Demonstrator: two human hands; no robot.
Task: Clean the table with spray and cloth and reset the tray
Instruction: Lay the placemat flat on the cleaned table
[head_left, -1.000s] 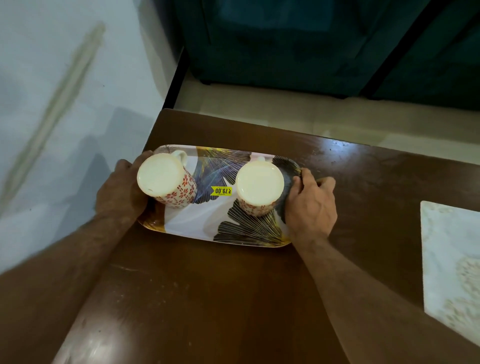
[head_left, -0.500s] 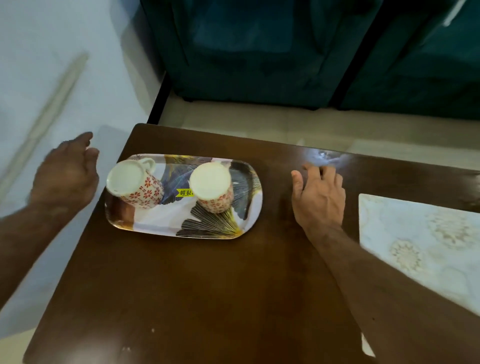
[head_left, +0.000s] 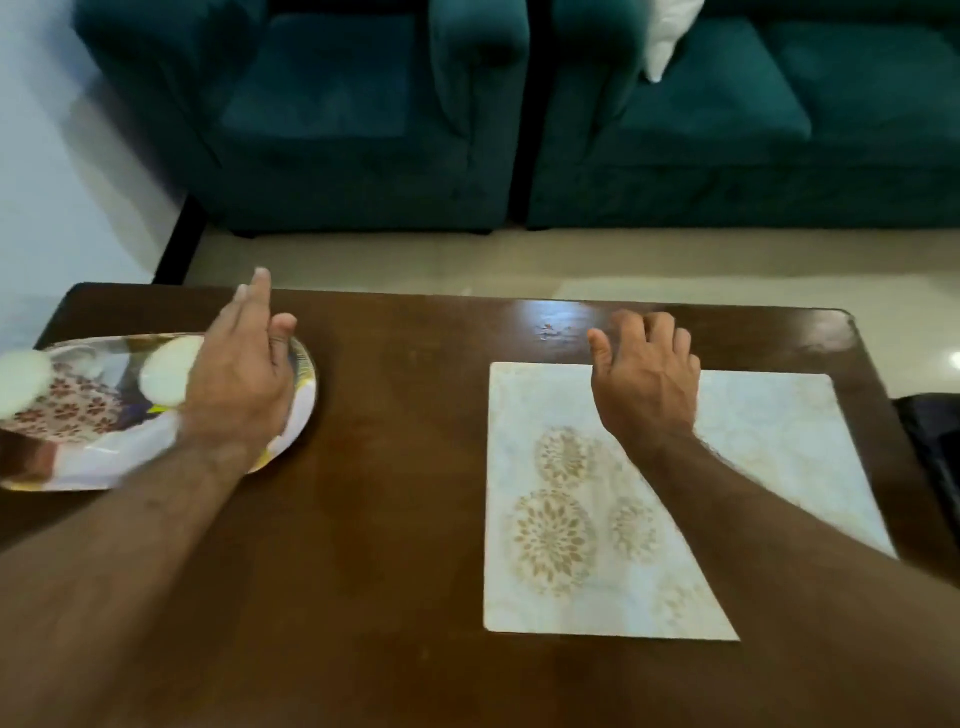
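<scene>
Left hand (head_left: 244, 374) has come in from off the counter edge and now hangs over the right end of the tray (head_left: 296, 415), fingers straight and apart, holding nothing; whether it touches the tray is unclear. Right hand (head_left: 647, 374) has shifted off bare wood to the far edge of the placemat (head_left: 613, 519), fingers spread and loosely bent, nothing in it. View has swung right, frame blurred. Tray sits at the counter's (head_left: 405, 519) left end, partly cut off by the frame. Two mugs on it, both left of the left hand: far-left mug (head_left: 23, 382), nearer mug (head_left: 166, 376) half hidden behind the hand. Bare wood between the hands. Beyond both hands, across the floor strip, a teal armchair (head_left: 337, 119) and teal sofa (head_left: 753, 130) with a white cushion (head_left: 667, 36). Dark object (head_left: 930, 447) right of the right hand, off the counter, unidentifiable.
</scene>
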